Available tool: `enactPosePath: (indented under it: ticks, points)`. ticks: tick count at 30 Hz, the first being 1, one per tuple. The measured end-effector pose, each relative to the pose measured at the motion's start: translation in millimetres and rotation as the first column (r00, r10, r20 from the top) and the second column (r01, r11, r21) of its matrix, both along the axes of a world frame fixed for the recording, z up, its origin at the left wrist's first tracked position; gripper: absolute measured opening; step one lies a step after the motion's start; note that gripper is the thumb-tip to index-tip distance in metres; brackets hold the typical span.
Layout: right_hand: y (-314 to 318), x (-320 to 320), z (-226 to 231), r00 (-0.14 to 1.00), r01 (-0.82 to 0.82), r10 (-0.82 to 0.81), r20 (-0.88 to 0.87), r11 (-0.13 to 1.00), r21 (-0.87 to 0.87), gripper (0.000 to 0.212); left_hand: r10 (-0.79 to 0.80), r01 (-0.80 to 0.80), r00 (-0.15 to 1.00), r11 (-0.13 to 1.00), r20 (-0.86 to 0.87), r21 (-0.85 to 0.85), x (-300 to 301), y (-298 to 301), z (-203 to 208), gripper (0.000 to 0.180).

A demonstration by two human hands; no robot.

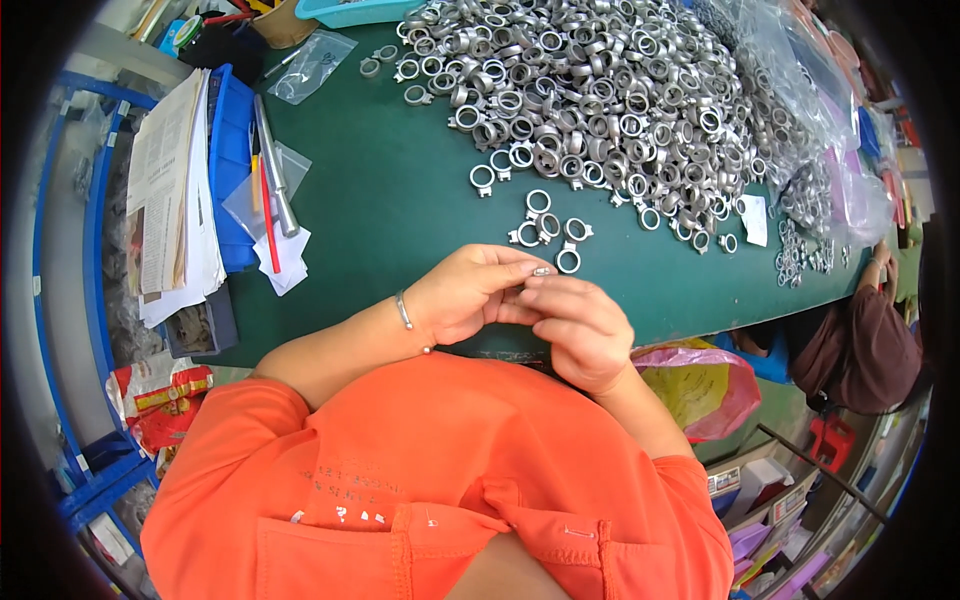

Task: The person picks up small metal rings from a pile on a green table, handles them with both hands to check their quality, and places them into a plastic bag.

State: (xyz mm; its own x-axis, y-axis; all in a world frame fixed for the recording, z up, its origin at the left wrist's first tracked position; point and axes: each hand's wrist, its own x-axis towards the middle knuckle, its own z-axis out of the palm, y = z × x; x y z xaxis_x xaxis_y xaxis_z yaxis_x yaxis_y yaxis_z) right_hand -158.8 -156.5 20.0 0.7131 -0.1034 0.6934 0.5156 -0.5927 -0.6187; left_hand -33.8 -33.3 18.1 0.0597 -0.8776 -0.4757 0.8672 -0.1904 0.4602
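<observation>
Small metal piece [541, 271] sits mid-frame, pinched between the curled left hand [468, 293] and right hand [588, 325]; it is probably light, stiff, rather slippery, best held by its outer edges.

Bright orange here, a loose top [400, 420] with two short sleeves, left [240, 425] and right [685, 490], ending near the elbows! Dark broken lettering [350, 482] runs across it, small white flecks [360, 517] below, stitched seams [402, 550] lower still, and there, a slim silver bangle [403, 310] on the left wrist!
</observation>
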Motion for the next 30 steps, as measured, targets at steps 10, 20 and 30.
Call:
enactPosePath:
  ticks: [10, 20, 30]
  points:
    - [-37.5, 16.9, -3.6, 0.804, 0.403, -0.281, -0.524, 0.905, 0.134, 0.009, 0.119, -0.118, 0.992, 0.993, -0.032, 0.031, 6.3, 5.4, 8.2, 0.014]
    - [-19.0, 7.4, -4.7, 0.972, 0.127, -0.113, -0.208, 0.991, 0.053, 0.014, 0.09, -0.093, 0.711, 0.995, 0.697, -0.034, -1.4, -2.7, 22.9, 0.007]
    - [-11.1, 3.9, 3.0, 0.961, 0.24, -0.184, -0.208, 0.926, 0.29, 0.02, -0.007, -0.031, 0.788, 0.998, 0.615, 0.051, -1.8, 0.1, 21.6, 0.013]
